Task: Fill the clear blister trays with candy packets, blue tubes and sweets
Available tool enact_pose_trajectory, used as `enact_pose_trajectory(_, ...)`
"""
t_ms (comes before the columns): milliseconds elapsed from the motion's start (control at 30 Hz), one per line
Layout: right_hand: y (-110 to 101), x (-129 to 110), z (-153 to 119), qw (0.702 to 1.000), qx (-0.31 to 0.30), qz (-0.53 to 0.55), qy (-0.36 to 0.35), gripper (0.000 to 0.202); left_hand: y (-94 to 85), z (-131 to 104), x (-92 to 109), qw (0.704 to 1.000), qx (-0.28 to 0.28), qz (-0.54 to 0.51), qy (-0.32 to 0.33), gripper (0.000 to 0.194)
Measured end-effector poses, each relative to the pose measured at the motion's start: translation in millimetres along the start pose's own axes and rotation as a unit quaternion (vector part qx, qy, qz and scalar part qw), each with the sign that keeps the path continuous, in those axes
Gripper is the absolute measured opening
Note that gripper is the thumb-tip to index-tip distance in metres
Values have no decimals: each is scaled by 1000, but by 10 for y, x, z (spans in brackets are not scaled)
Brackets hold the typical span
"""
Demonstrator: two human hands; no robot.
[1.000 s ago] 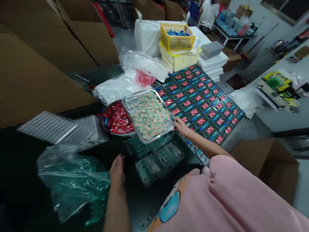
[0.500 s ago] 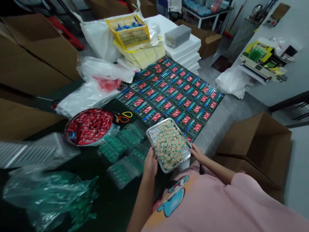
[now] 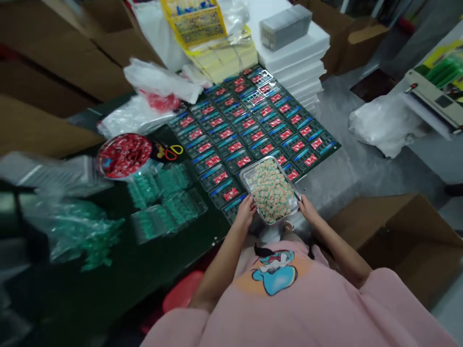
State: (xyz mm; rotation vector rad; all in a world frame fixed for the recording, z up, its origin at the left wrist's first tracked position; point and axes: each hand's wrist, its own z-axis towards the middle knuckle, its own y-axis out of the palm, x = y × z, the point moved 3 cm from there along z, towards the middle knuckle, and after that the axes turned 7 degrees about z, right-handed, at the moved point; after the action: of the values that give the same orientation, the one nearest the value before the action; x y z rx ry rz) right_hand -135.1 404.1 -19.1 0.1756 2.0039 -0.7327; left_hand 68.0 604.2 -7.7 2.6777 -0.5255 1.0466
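A clear plastic tray (image 3: 249, 181) full of small beige and green pieces (image 3: 273, 189) is held level in front of my body. My left hand (image 3: 246, 210) grips its left edge, and my right hand (image 3: 306, 208) grips its right edge. Just beyond the tray, rows of dark packs (image 3: 249, 123) with blue sticks and red labels cover the far part of the green table (image 3: 152, 284). Bags of green pieces (image 3: 168, 205) lie to the left of my left hand.
A round tub of red packets (image 3: 125, 155) stands at the left beside scissors (image 3: 173, 152). Behind are a yellow basket (image 3: 198, 26) and stacked white foam sheets (image 3: 298, 60). An open cardboard box (image 3: 394, 236) is on the right, a red stool (image 3: 183, 291) below.
The view has shifted, and the tray with both hands now appears farther right and higher in the picture, over the near edge of the packs. Both hands keep their hold.
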Motion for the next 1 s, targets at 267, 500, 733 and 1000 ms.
enact_pose_trajectory(267, -180, -206, 609, 980, -33, -195, 25, 34, 287, 275, 368, 996, 83, 4, 12, 37)
enact_pose_trajectory(500, 63, -443, 1015, 970, -44, -241, 15, 35, 126, 610, 648, 992, 117, 0, 36, 42)
enact_pose_trajectory(733, 185, -589, 1270, 954, -75, -291, 20, 29, -63, 849, 701, 995, 102, 0, 21, 40)
enact_pose_trajectory(1000, 22, -612, 1487, 924, -104, -365, 42, 28, 110, 971, 674, 995, 96, -33, 15, 42)
